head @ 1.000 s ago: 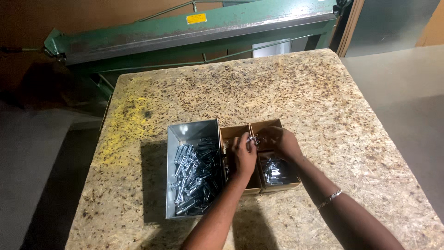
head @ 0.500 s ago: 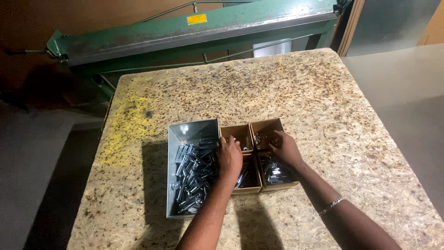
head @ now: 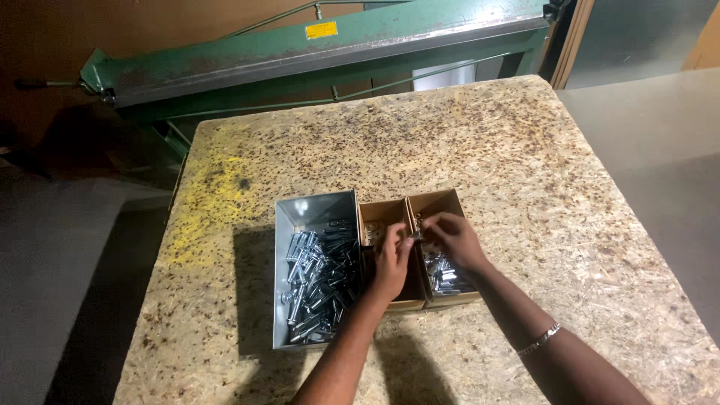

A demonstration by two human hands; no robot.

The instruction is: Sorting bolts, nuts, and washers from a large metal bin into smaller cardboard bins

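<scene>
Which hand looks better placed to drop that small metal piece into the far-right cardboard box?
Probably the right hand: it hovers directly over the right cardboard box, touching the small metal piece. The left hand sits over the middle box.

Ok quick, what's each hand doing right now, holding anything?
Left hand: fingers pinched on a small metal part over the middle cardboard box.
Right hand: fingers closed on the same part, above the right cardboard box.

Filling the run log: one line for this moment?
left hand + right hand: on small metal part | over cardboard boxes | bolt tray beside
</scene>
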